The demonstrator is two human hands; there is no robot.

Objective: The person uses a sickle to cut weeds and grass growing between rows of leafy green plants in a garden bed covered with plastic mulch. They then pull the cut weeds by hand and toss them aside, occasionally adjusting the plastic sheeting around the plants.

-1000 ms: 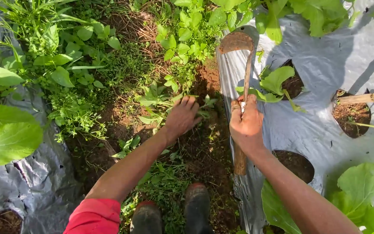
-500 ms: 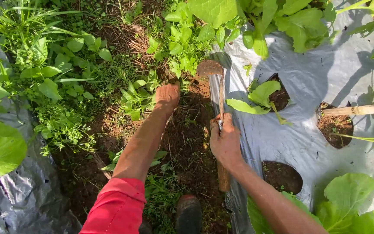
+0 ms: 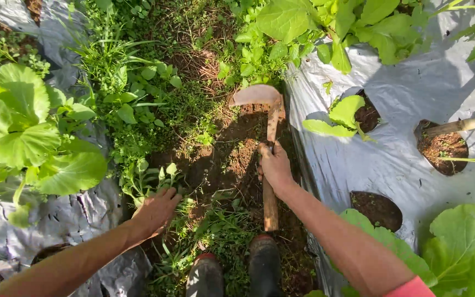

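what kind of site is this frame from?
Most likely an outdoor vegetable plot. Silver plastic mulch sheeting with round planting holes covers the beds, leafy seedlings grow from them, and the right hand grips a short hoe over a weedy soil furrow.

Head view, looking down a soil furrow between two beds covered in silver-grey plastic mulch sheet (image 3: 413,165). Right hand (image 3: 275,165) at centre, fist wrapped round the wooden handle of a short hoe with a curved, soil-caked metal blade (image 3: 257,94); blade at 12 o'clock from the hand, resting on bare brown soil (image 3: 232,148). Left hand (image 3: 158,210) at 8 o'clock from the right, fingers down in a clump of low green weeds (image 3: 149,179). Two dark rubber boots (image 3: 237,269) at 6 o'clock. Small leafy seedling (image 3: 339,116) in a round mulch hole at 2 o'clock. Broad-leafed green plant (image 3: 28,137) at 9 o'clock.
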